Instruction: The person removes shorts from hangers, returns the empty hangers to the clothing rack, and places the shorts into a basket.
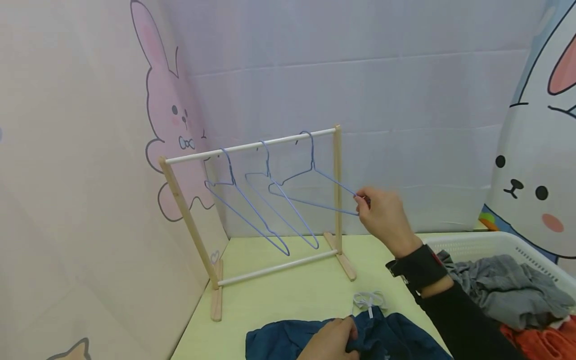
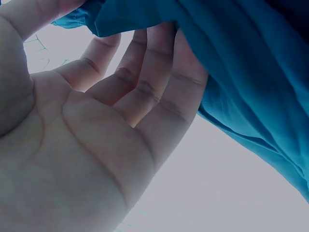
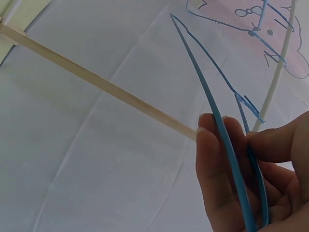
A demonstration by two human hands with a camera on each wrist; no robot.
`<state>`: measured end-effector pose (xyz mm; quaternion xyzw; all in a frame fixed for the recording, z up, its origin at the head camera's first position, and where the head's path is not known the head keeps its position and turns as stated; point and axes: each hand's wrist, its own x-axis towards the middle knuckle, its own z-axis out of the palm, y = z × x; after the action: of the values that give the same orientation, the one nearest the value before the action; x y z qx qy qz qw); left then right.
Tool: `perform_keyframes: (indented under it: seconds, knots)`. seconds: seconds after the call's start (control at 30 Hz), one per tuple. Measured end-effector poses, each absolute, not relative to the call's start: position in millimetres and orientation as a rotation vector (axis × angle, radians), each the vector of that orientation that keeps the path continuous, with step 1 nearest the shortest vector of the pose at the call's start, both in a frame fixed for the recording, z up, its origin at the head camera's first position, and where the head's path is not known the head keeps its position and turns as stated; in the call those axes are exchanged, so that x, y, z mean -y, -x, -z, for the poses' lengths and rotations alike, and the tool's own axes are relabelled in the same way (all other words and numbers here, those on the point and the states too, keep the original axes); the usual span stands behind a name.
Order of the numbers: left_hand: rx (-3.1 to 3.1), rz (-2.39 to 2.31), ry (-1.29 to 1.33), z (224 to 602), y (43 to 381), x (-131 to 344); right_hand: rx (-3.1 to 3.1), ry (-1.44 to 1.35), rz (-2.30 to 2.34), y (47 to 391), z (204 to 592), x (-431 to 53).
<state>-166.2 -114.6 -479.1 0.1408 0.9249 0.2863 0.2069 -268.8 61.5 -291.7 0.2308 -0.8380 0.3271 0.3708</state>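
My right hand (image 1: pixel 382 215) pinches the right end of a blue wire hanger (image 1: pixel 312 157) between thumb and fingers. That hanger's hook is still over the white top bar of a small wooden rack (image 1: pixel 338 200). In the right wrist view its two wires (image 3: pixel 210 99) run between the thumb and fingers. Low in the head view, my left hand (image 1: pixel 330 340) grips dark blue pants (image 1: pixel 274 340) with a white drawstring (image 1: pixel 370 301). The left wrist view shows fingertips tucked behind the blue cloth (image 2: pixel 236 63), with the thumb at its upper edge.
Two more blue hangers, a left one (image 1: pixel 233 178) and a middle one (image 1: pixel 268 170), hang from the bar. At the right stands a white basket (image 1: pixel 472 242) with grey clothing (image 1: pixel 508 285) and orange clothing (image 1: pixel 544 342). Printed curtains border the yellow-green table (image 1: pixel 274 300).
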Motion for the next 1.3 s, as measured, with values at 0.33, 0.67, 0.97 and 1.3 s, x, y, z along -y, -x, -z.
perform_keyframes:
  seconds: [0.33, 0.67, 0.97, 1.3]
  knots:
    - [-2.581, -0.820, -0.363, 476.6, 160.3, 114.1, 2.188, -0.589, -0.888, 270.0, 312.4, -60.2]
    - [-2.575, -0.812, -0.369, 476.0, 160.5, 113.5, 2.231, -0.609, -0.921, 265.8, 328.2, -64.7]
    - [-2.552, -0.795, -0.425, 484.8, 164.1, 117.7, 2.335, -0.578, -0.921, 244.6, 329.8, -82.7]
    - [-2.558, -0.873, -0.447, 468.8, 150.8, 118.3, 2.458, -0.369, -0.913, 183.7, 331.5, -136.9]
